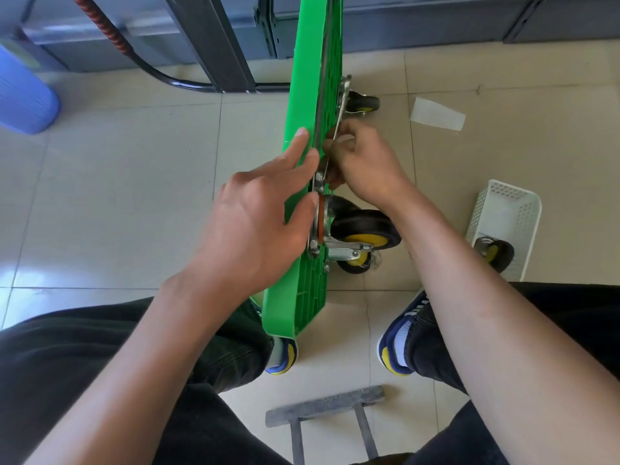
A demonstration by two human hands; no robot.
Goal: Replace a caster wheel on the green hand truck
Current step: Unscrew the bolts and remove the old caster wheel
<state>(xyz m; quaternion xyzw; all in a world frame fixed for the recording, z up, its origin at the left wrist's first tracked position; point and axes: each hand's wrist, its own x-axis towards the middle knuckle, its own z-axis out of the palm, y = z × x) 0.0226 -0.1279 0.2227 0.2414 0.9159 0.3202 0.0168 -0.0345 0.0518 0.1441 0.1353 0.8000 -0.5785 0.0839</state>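
Note:
The green hand truck [310,75] stands on its edge between my feet, its wheels pointing right. My left hand [261,213] presses flat, with straight fingers, against the deck's smooth left face. My right hand [362,159] is curled round a thin metal wrench [337,129] at the mounting plate of the near caster wheel [365,228], black with a yellow hub. A second caster [364,104] sits farther up the deck. The fastener under my right fingers is hidden.
A white plastic basket [510,209] on the floor to the right holds a loose caster wheel [495,251]. A scrap of white paper [436,114] lies on the tiles. A blue bin [23,92] stands far left. A grey stool [325,407] is below me.

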